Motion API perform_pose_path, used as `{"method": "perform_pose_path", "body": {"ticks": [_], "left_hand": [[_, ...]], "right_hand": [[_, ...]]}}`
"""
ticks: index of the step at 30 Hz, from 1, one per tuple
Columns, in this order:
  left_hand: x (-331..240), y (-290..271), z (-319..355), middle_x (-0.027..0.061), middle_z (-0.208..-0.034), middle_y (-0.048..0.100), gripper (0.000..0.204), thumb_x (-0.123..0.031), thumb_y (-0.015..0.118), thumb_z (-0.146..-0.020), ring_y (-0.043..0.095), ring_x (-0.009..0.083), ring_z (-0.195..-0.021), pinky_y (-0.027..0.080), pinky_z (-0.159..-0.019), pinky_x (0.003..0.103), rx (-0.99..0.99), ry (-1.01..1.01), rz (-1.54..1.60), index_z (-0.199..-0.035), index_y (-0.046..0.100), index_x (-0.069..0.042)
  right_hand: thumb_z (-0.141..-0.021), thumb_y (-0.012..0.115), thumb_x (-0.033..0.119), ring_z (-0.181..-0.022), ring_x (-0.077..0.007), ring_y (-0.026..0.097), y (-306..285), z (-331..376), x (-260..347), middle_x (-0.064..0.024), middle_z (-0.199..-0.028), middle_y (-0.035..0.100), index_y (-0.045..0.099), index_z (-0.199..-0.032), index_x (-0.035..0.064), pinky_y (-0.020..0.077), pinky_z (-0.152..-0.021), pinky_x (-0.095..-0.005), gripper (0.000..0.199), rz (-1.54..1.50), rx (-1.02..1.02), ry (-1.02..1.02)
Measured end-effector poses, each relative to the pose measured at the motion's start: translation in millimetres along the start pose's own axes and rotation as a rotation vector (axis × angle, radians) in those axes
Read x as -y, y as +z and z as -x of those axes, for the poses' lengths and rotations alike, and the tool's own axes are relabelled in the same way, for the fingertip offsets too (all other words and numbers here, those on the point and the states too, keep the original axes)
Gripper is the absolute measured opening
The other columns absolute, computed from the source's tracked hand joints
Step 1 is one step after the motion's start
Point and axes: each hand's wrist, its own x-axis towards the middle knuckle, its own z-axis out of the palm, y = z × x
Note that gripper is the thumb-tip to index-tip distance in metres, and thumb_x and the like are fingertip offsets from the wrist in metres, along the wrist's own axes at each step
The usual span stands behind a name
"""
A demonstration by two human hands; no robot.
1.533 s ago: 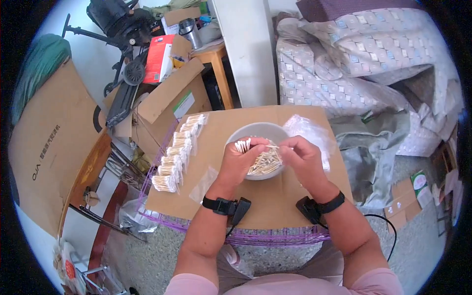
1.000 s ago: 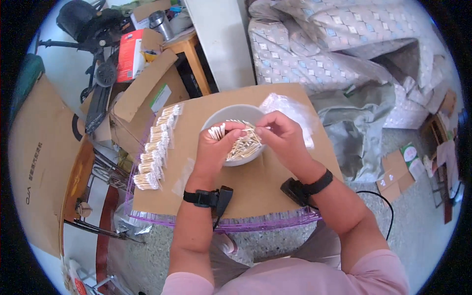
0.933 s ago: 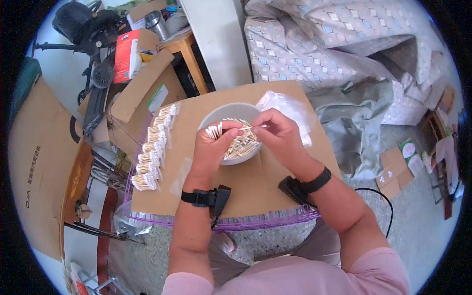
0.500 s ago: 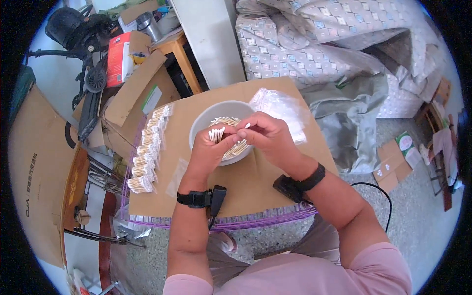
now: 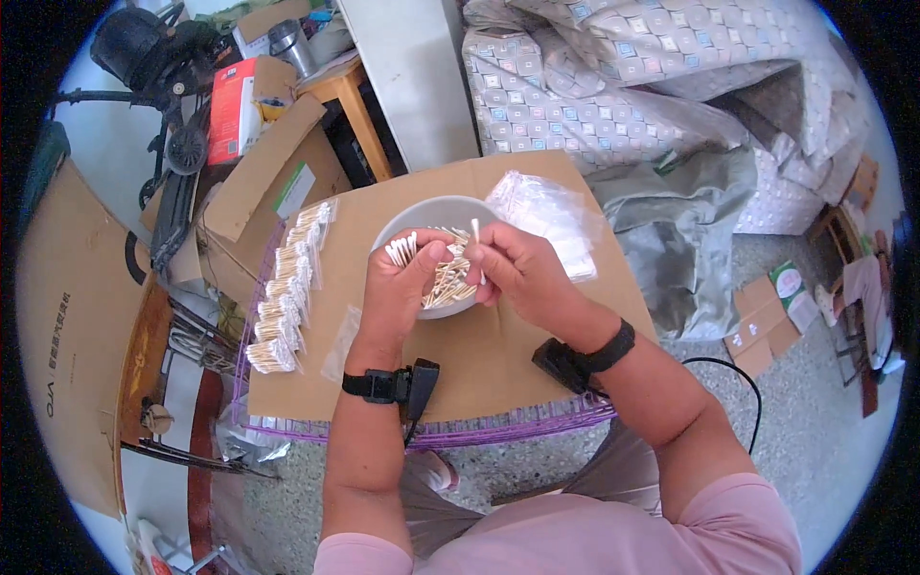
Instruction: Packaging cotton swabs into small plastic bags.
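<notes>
Above the left side of a grey bowl (image 5: 388, 230), my left hand (image 5: 395, 287) is closed round a bunch of cotton swabs (image 5: 402, 250), their white tips fanning out. My right hand (image 5: 517, 265) pinches a single cotton swab (image 5: 475, 230) with its tip pointing up, over the bowl's right side. Many loose cotton swabs (image 5: 448, 281) lie in the bowl between the two hands. The hands are slightly apart. My fingers hide part of the bowl's rim and the lower ends of the bunch.
Small clear bags filled with swabs (image 5: 287, 287) form a row along the left of the cardboard tabletop (image 5: 498, 374). A stack of clear plastic bags (image 5: 546, 220) lies at the back right, and one flat bag (image 5: 343, 340) near my left wrist. Cardboard boxes (image 5: 268, 182) stand beyond the left edge.
My hands have drawn apart over the bowl. The left moved slightly left with the bunch, and the swab in my right hand now stands upright. More swabs in the bowl show.
</notes>
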Motion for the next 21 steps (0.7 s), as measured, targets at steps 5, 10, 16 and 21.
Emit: {"method": "perform_pose_path", "body": {"ticks": [5,10,16,21], "left_hand": [[1.0,-0.4,-0.6,-0.0012,-0.072,0.061,0.016,-0.015,0.062,-0.091,0.039,0.0010,-0.050,0.028,-0.044,0.018,0.005,0.005,0.077,-0.098,0.064,-0.001],[2.3,-5.5,-0.3,-0.0009,-0.071,0.061,0.016,-0.014,0.062,-0.090,0.039,0.0008,-0.050,0.029,-0.044,0.017,0.008,0.003,0.097,-0.097,0.064,0.000],[-1.5,-0.6,0.8,0.0001,-0.072,0.063,0.016,-0.015,0.063,-0.090,0.040,0.0005,-0.050,0.028,-0.044,0.017,0.010,-0.029,0.067,-0.096,0.065,-0.001],[1.8,-0.8,0.0,0.0010,-0.075,0.064,0.017,-0.015,0.061,-0.091,0.039,0.0007,-0.051,0.029,-0.045,0.018,-0.017,-0.015,0.037,-0.098,0.066,-0.001]], "right_hand": [[-0.089,0.060,0.014,-0.069,-0.0210,0.062,-3.7,-1.4,-4.5,-0.0113,-0.078,0.064,0.063,-0.092,0.0015,0.0485,-0.062,-0.0320,0.013,0.371,0.044,-0.209],[-0.084,0.064,0.013,-0.072,-0.0276,0.060,-2.4,-1.9,-1.5,-0.0143,-0.079,0.062,0.064,-0.088,0.0009,0.0475,-0.066,-0.0353,0.012,0.418,0.044,-0.216],[-0.083,0.065,0.013,-0.070,-0.0233,0.059,-3.9,-1.5,-4.4,-0.0129,-0.077,0.062,0.064,-0.085,0.0002,0.0467,-0.064,-0.0335,0.013,0.439,-0.026,-0.238],[-0.085,0.064,0.013,-0.069,-0.0194,0.058,-2.3,-0.3,0.8,-0.0119,-0.076,0.062,0.064,-0.086,0.0000,0.0467,-0.064,-0.0319,0.013,0.454,-0.042,-0.233]]}}
